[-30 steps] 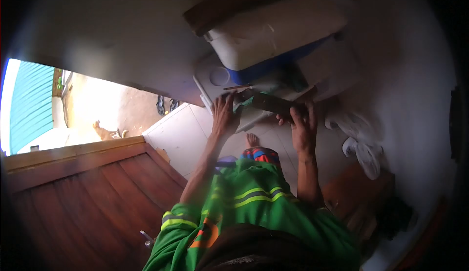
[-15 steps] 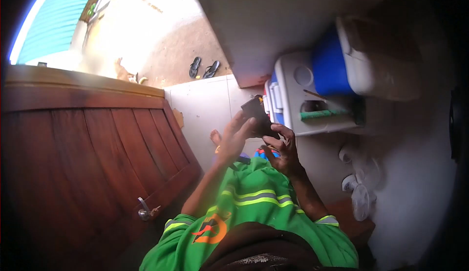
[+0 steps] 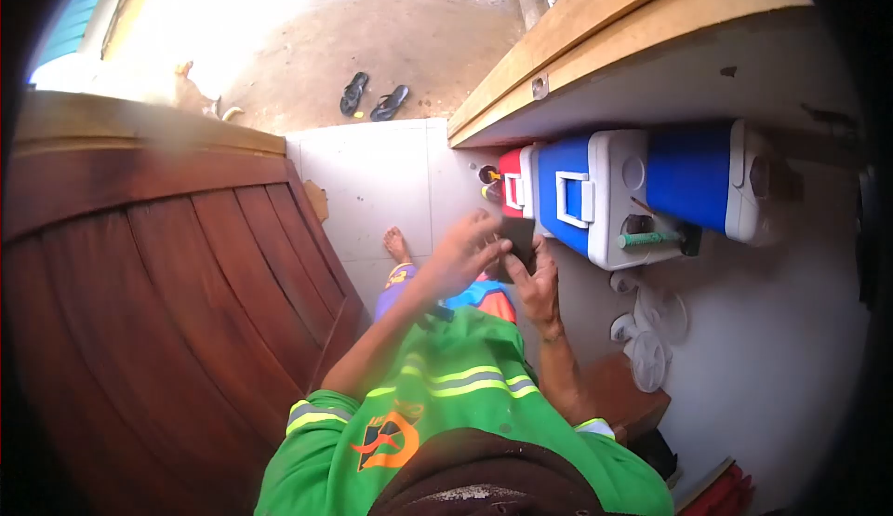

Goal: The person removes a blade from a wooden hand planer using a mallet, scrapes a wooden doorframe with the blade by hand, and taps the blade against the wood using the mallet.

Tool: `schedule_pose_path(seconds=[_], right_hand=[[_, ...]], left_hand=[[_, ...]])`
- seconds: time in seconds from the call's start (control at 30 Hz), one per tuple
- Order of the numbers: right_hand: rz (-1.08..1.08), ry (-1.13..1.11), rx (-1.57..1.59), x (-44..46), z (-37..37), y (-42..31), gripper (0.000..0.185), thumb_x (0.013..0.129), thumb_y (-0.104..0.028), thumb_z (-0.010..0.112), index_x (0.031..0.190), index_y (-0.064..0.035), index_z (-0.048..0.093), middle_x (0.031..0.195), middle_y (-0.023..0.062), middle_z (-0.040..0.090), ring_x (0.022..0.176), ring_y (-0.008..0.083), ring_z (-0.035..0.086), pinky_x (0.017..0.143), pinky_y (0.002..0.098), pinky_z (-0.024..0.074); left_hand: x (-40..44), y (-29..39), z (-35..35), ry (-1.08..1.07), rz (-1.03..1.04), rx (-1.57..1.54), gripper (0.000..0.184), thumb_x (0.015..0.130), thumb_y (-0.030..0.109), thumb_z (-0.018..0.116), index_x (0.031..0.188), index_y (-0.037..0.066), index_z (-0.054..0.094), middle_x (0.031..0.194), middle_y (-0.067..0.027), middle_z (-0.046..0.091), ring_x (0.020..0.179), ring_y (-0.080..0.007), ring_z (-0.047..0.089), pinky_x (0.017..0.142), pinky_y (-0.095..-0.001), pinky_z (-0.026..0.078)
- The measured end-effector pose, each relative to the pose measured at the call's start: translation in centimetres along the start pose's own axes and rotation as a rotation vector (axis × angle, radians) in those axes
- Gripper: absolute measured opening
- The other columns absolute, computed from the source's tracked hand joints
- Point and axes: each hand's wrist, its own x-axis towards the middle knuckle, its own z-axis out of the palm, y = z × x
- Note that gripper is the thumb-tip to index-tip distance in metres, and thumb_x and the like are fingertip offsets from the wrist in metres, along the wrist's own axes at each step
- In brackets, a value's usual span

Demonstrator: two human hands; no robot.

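Observation:
A dark, flat, rectangular phone is held up in front of my waist, tilted, and its face shows no detail. My right hand grips its lower right side, with the thumb lying over the face. At the left edge, my left hand has its fingers bent and pinched against the phone. Its fingertips partly overlap that edge, so the exact contact is hidden. Beneath both hands are my green shirt with reflective bands and one bare foot on the tiles.
A brown wooden door stands on the left. To the right are a red cooler, blue-and-white coolers with a green-handled tool on top, and a white fan. Black flip-flops lie outside the doorway.
My view has swung, bringing the door frame and the coolers' fronts into sight. The phone has turned more upright; my left hand has shifted to its left edge, while my right hand keeps hold.

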Motion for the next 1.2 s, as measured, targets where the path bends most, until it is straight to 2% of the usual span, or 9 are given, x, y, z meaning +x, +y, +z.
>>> schedule_pose_path(seconds=[0.07, 0.17, 0.27, 0.4, 0.5, 0.73, 0.87, 0.93, 1.2], right_hand=[[-0.099, 0.057, 0.020, 0.6, 1.3, -0.5, 0.032, 0.097, -0.019, 0.058, 0.120, 0.0006, 0.050, 0.105, 0.0071, 0.062, 0.092, 0.0114, 0.060, 0.077, 0.0256, 0.0499], [0.054, 0.070, 0.131, 1.8, 1.5, 0.5, 0.032, 0.099, -0.022, 0.052, 0.122, 0.0000, 0.050, 0.103, 0.0063, 0.062, 0.088, 0.0119, 0.059, 0.076, 0.0284, 0.0497], [0.096, 0.149, -0.097, 4.4, 0.7, 3.6, 0.024, 0.100, -0.018, 0.046, 0.117, -0.0013, 0.052, 0.091, 0.0053, 0.060, 0.077, 0.0135, 0.060, 0.071, 0.0285, 0.0509], [-0.109, 0.313, -0.079, 6.8, 1.2, 2.4, 0.021, 0.100, -0.018, 0.045, 0.108, -0.0002, 0.054, 0.079, 0.0048, 0.060, 0.066, 0.0137, 0.058, 0.058, 0.0279, 0.0493], [0.095, 0.221, -0.091, 9.0, 0.3, 2.3, 0.023, 0.101, -0.020, 0.045, 0.107, -0.0001, 0.054, 0.075, 0.0047, 0.059, 0.058, 0.0138, 0.056, 0.053, 0.0283, 0.0473], [0.111, 0.458, 0.016, 12.8, 1.0, 3.8, 0.025, 0.100, -0.025, 0.045, 0.101, -0.0025, 0.055, 0.067, 0.0012, 0.053, 0.055, 0.0101, 0.050, 0.051, 0.0271, 0.0432], [0.151, 0.650, -0.024, 15.0, 2.7, 5.5, 0.027, 0.098, -0.025, 0.047, 0.103, 0.0005, 0.054, 0.069, 0.0038, 0.057, 0.057, 0.0111, 0.052, 0.052, 0.0277, 0.0448], [0.326, 0.673, -0.101, 14.9, 4.3, 6.8, 0.026, 0.098, -0.021, 0.046, 0.108, 0.0020, 0.053, 0.070, 0.0049, 0.058, 0.053, 0.0114, 0.052, 0.049, 0.0273, 0.0448], [0.431, 0.528, -0.554, 16.2, 8.8, 9.3, 0.026, 0.093, -0.016, 0.050, 0.112, 0.0012, 0.050, 0.072, 0.0140, 0.066, 0.055, 0.0261, 0.064, 0.055, 0.0393, 0.0510]], left_hand=[[0.7, 0.1, -0.7, -0.064, 0.025, 0.140, 0.032, 0.095, 0.023, 0.058, 0.117, 0.000, 0.056, 0.119, -0.0169, 0.047, 0.101, -0.0274, 0.048, 0.094, -0.0353, 0.039], [3.0, -0.5, -1.9, -0.084, 0.205, 0.260, 0.034, 0.097, 0.025, 0.055, 0.122, 0.002, 0.056, 0.125, -0.0163, 0.048, 0.107, -0.0276, 0.050, 0.095, -0.0357, 0.041], [4.5, 1.2, -4.0, -0.070, -0.114, 0.171, 0.037, 0.098, 0.026, 0.053, 0.129, 0.005, 0.055, 0.129, -0.0149, 0.051, 0.115, -0.0262, 0.051, 0.098, -0.0365, 0.041], [9.7, 0.1, -8.1, 0.018, -0.063, 0.173, 0.039, 0.099, 0.030, 0.051, 0.131, 0.007, 0.055, 0.123, -0.0134, 0.062, 0.113, -0.0227, 0.058, 0.097, -0.0368, 0.045], [16.5, 3.0, -10.4, 0.033, 0.039, 0.208, 0.043, 0.097, 0.031, 0.056, 0.132, 0.006, 0.053, 0.123, -0.0156, 0.061, 0.114, -0.0262, 0.058, 0.096, -0.0369, 0.045], [28.6, 6.7, -12.0, -0.055, 0.504, 0.569, 0.099, 0.067, 0.046, 0.083, 0.143, 0.006, 0.033, 0.135, -0.0203, 0.042, 0.127, -0.0385, 0.038, 0.106, -0.0470, 0.035], [31.9, 5.2, -12.4, -0.097, 0.632, 0.505, 0.097, 0.059, 0.040, 0.088, 0.134, 0.005, 0.036, 0.127, -0.0183, 0.045, 0.118, -0.0368, 0.042, 0.101, -0.0466, 0.038], [32.3, 4.8, -12.4, -0.128, 0.642, 0.467, 0.095, 0.057, 0.036, 0.088, 0.131, 0.006, 0.037, 0.125, -0.0180, 0.045, 0.116, -0.0367, 0.043, 0.099, -0.0469, 0.039], [33.1, 4.7, -11.9, -0.146, 0.611, 0.444, 0.098, 0.052, 0.033, 0.090, 0.131, 0.008, 0.039, 0.122, -0.0185, 0.046, 0.115, -0.0357, 0.044, 0.096, -0.0483, 0.038]])
